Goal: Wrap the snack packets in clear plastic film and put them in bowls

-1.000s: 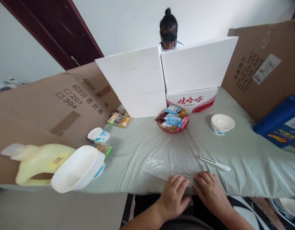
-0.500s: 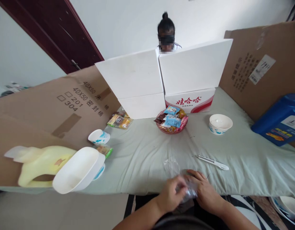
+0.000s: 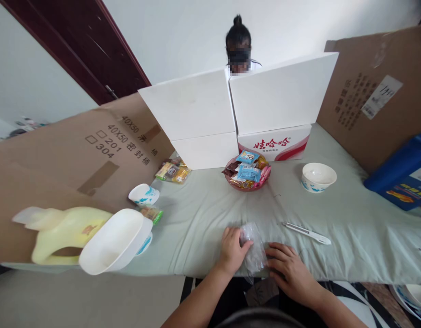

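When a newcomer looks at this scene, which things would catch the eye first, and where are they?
Probably the reddish bowl heaped with bright snack packets, standing centrally before the white cardboard. Next might come the blue container at the right edge. Nearest the viewer, the left hand touches a clear plastic bag, the right hand beside it.

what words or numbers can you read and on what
"40X50 汤 桶": left brown cardboard panel
"40X50 密封桶": same panel
"201": same panel
"304": same panel
"娃哈哈": white-and-red cardboard box
"饮用纯净水": same box
Too small or blurred: right brown cardboard panel, blue plastic jug, shiny snack packets
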The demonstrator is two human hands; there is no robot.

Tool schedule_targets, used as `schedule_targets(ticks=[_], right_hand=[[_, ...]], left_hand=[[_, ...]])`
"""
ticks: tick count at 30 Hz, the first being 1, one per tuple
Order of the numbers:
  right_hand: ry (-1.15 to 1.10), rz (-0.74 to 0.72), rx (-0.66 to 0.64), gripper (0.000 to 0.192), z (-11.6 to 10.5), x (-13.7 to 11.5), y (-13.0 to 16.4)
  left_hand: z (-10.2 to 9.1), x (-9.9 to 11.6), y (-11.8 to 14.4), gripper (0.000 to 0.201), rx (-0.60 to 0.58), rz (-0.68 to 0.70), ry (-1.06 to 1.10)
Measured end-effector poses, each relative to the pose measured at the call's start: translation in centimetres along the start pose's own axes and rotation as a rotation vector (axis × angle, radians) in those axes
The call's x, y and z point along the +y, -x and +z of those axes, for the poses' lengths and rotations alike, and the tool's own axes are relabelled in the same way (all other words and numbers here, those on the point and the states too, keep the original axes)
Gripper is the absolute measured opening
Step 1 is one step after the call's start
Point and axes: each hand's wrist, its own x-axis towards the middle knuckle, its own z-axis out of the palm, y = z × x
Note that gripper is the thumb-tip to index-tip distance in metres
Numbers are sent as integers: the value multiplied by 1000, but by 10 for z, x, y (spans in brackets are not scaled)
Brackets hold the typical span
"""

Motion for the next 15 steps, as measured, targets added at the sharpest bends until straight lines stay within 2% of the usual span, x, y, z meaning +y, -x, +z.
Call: schedule_targets(ticks=[5, 8, 11, 13, 15], right_hand=[[15, -12, 3, 16, 4, 4, 0], [-4, -19, 43, 15, 7, 7, 3], [-48, -8, 169, 20, 7, 4, 3], [-79, -9, 275, 18, 3, -1, -2], [-96, -42, 329, 16, -2, -7, -13]], left_hand=[[0, 0, -5, 11, -15, 30, 8], [1, 4, -8, 13, -41, 3, -53], [2, 7, -8, 20, -61, -29, -121], [4, 8, -7, 23, -62, -24, -131], [5, 7, -7, 25, -52, -8, -113]])
